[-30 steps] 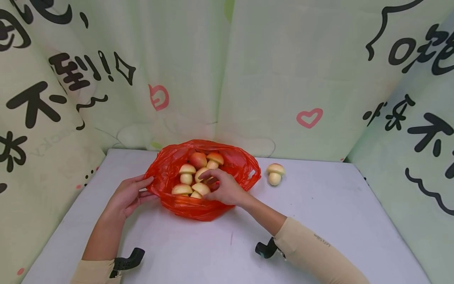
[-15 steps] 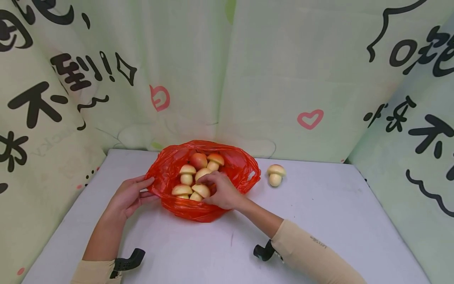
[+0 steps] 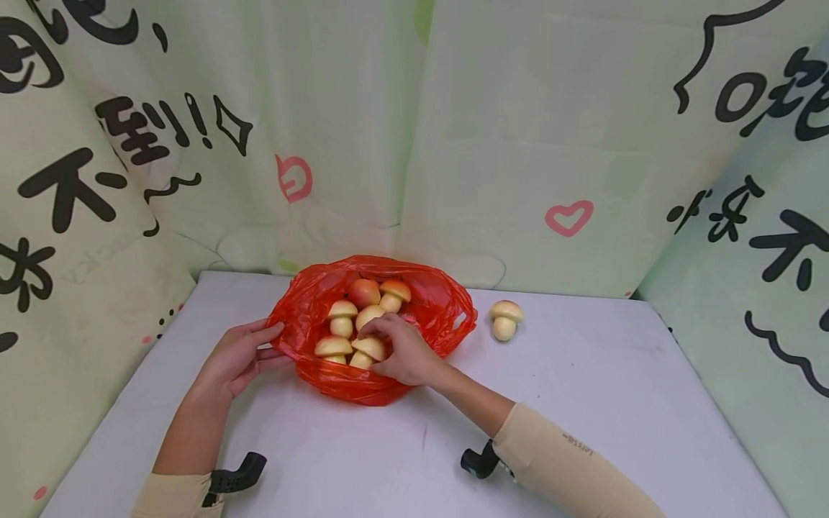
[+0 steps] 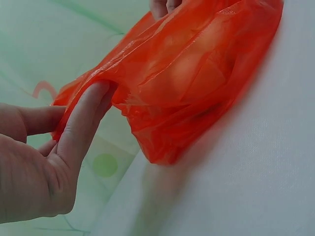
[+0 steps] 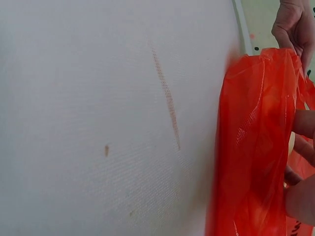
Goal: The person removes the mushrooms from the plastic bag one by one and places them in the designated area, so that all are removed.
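A red plastic bag [image 3: 363, 385] lies wide-mouthed on the table, with several mushrooms [image 3: 341, 316] inside, pale-stemmed with yellowish to reddish caps. My left hand [image 3: 239, 356] pinches the bag's left rim between thumb and fingers; the left wrist view shows the film caught there. Inside the bag's front right, my right hand [image 3: 404, 349] has its thumb and fingers curled round a mushroom [image 3: 365, 352], partly covering it. In the right wrist view the bag wall [image 5: 256, 147] hides most of that grip. One more mushroom [image 3: 504, 320] stands outside, to the right of the bag.
The white table [image 3: 583, 403] ends at the back against a pale green curtain [image 3: 479, 180] with printed characters and hearts. Similar cloth hangs at both sides. Black wrist-camera mounts [image 3: 238, 473] stick out from both sleeves.
My right hand has sunk slightly lower and its fingers have closed in on the front-right mushroom. The left hand keeps its hold on the bag's rim.
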The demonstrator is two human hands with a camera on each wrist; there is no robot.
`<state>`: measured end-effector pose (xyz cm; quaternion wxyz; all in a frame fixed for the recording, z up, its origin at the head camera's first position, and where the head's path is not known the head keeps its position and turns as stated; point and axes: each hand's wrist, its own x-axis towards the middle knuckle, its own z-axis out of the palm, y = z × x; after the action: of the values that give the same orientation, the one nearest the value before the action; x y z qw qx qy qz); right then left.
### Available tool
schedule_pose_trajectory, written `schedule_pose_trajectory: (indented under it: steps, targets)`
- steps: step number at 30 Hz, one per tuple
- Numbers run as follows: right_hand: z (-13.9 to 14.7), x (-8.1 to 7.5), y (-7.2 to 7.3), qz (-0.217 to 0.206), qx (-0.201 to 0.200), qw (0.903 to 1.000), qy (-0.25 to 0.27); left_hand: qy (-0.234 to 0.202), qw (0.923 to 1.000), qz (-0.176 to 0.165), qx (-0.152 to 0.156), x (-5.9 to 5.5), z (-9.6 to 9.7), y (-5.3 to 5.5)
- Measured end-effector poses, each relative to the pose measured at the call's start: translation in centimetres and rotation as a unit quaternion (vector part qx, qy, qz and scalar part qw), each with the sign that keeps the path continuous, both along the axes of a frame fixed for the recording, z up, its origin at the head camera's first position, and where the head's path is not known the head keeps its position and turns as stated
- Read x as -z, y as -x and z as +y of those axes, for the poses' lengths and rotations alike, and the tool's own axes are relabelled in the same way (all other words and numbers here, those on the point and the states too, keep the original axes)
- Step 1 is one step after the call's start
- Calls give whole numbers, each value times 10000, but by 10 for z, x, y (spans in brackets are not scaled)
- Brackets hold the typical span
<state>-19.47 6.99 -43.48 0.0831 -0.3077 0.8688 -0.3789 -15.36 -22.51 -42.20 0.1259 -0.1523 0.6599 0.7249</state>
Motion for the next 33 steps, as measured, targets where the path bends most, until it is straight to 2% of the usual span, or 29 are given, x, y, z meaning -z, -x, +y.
schedule_pose_trajectory:
  steps: [5,13,23,33]
  targets:
    - [-2,0,-1,13,68,9999,-86,-62,10000,48,22,0,-1,0]
    - [-6,2,-1,373,36,9993,-54,-100,9999,73,78,1,-1,1]
    - [-7,4,0,150,116,9998,-96,-62,9999,119,98,1,1,0]
    - [-5,5,-1,115,97,9999,-32,-17,9999,77,68,1,1,0]
